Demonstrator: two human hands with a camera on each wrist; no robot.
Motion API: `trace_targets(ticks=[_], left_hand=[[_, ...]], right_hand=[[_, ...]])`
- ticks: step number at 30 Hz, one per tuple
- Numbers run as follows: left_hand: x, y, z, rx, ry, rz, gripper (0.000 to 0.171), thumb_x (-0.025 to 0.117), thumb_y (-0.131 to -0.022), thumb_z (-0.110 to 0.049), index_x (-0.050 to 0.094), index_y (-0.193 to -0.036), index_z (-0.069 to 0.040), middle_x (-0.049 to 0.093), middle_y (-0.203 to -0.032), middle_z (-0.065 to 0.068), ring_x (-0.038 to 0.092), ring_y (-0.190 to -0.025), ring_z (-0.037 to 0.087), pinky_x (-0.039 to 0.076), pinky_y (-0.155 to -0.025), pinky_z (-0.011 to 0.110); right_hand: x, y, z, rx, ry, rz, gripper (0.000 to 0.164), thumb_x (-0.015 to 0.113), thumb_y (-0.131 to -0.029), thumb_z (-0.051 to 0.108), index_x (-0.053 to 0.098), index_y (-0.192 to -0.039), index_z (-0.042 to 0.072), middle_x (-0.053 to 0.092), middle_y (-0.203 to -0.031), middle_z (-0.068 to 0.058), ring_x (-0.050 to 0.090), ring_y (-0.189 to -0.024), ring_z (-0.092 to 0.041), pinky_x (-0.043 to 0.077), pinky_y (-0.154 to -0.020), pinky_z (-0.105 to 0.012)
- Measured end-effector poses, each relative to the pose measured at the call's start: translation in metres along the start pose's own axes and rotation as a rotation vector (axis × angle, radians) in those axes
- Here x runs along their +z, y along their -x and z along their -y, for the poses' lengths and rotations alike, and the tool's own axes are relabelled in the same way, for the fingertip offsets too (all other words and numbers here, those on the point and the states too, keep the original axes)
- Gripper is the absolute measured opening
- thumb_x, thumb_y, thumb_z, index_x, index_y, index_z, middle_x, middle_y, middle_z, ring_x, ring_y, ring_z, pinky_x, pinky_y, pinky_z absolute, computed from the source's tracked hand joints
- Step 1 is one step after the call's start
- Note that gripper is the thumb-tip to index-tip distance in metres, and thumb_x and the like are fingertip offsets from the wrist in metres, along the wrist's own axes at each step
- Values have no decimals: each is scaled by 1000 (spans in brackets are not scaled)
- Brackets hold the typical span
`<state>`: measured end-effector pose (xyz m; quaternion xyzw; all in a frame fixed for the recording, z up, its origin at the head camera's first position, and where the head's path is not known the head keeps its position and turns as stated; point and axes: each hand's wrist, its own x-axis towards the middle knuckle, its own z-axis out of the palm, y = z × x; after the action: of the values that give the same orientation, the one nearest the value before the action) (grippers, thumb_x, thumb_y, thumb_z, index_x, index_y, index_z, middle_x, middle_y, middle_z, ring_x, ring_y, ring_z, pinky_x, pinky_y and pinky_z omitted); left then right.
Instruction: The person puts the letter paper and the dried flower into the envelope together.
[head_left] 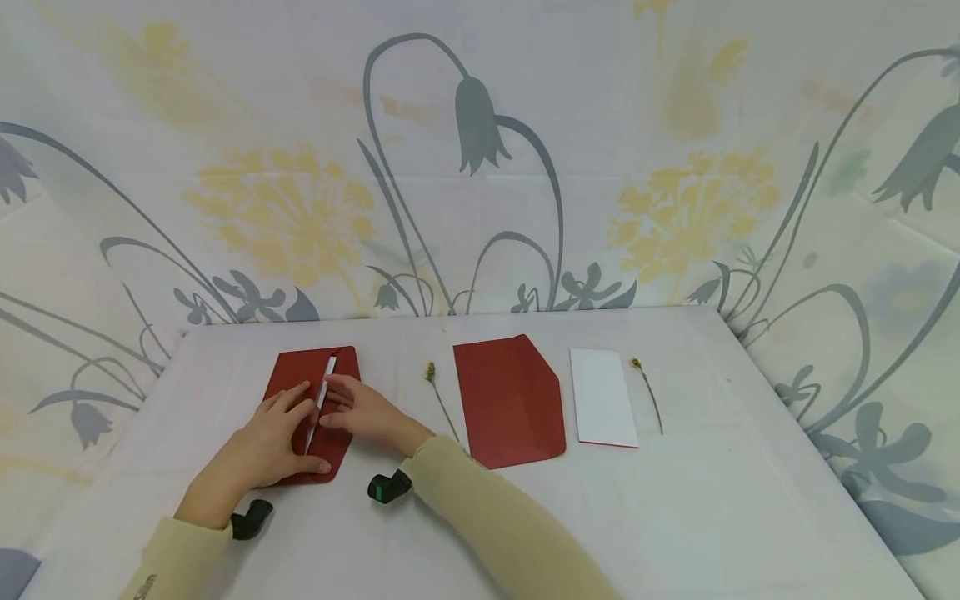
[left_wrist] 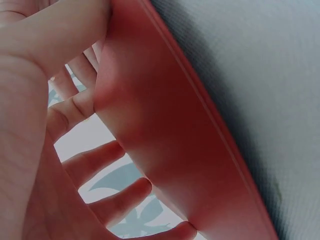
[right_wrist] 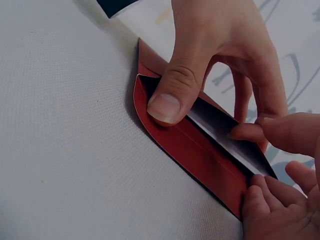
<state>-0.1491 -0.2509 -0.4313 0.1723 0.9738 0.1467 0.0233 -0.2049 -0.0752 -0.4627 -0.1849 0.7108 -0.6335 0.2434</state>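
At the left of the table, in the head view, lies a red envelope point(head_left: 341, 450) with the edge of a white card point(head_left: 331, 367) showing in its opening. My left hand point(head_left: 273, 437) holds the envelope, fingers spread along the opening. In the right wrist view, its thumb point(right_wrist: 165, 107) presses on the front panel. The right hand point(head_left: 367, 404) is on the other side of the opening, fingers curled at the envelope's edge. Within the envelope, the card point(right_wrist: 215, 125) stands tilted, partly hidden. Left fingertips touch the red edge point(left_wrist: 160, 130) in the left wrist view.
A second red envelope point(head_left: 502, 408) lies mid-table with its flap unfolded. Right of it is a white card with a red edge point(head_left: 603, 400). Two dried flower stems point(head_left: 442, 400) point(head_left: 649, 396) lie beside them. A floral-patterned cloth point(head_left: 480, 208) hangs behind the table.
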Motion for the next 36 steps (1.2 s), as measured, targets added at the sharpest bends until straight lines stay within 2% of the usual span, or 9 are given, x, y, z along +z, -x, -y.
trace_targets(ticks=[9, 14, 20, 25, 30, 36], left_hand=[[-2, 2, -3, -14, -11, 1, 59, 91, -66, -44, 58, -105, -14, 36, -149, 26, 32, -129, 57, 50, -69, 71], [-2, 1, -1, -10, -19, -3, 60, 91, -66, -44, 58, -105, -13, 36, -149, 26, 33, -128, 57, 50, -69, 70], [-3, 2, 0, 3, 5, -8, 57, 90, -67, -45, 58, -102, -14, 36, -149, 27, 34, -128, 57, 50, -73, 70], [1, 3, 0, 33, 25, -21, 54, 91, -67, -44, 56, -98, -16, 38, -147, 29, 37, -126, 59, 48, -80, 71], [2, 3, 0, 42, 29, -22, 53, 91, -67, -44, 56, -96, -17, 39, -147, 29, 37, -126, 59, 47, -79, 72], [1, 1, 0, 23, 27, -4, 52, 90, -67, -43, 55, -97, -17, 38, -147, 28, 36, -127, 59, 48, -76, 72]], right_hand=[[-4, 0, -1, -16, -110, 8, 60, 61, -98, 6, 37, -152, 11, 42, -154, -2, 44, -137, -12, 40, -105, -22], [-6, -1, -4, -1, -228, 4, 56, 59, -99, 6, 38, -151, 7, 45, -152, -5, 47, -136, -15, 40, -106, -27], [-6, -2, -6, 43, -389, 58, 54, 54, -101, 4, 36, -152, 6, 42, -153, -6, 46, -136, -19, 38, -110, -34], [-6, -5, -4, 73, -454, 59, 56, 52, -101, 4, 34, -153, 8, 41, -154, -6, 42, -139, -20, 36, -112, -38], [-5, -6, -3, 77, -468, 48, 56, 53, -100, 2, 35, -153, 8, 43, -153, -6, 41, -139, -20, 36, -111, -38], [-8, -1, -3, 28, -364, 37, 53, 55, -100, 3, 40, -151, 8, 45, -151, -6, 46, -136, -19, 40, -108, -34]])
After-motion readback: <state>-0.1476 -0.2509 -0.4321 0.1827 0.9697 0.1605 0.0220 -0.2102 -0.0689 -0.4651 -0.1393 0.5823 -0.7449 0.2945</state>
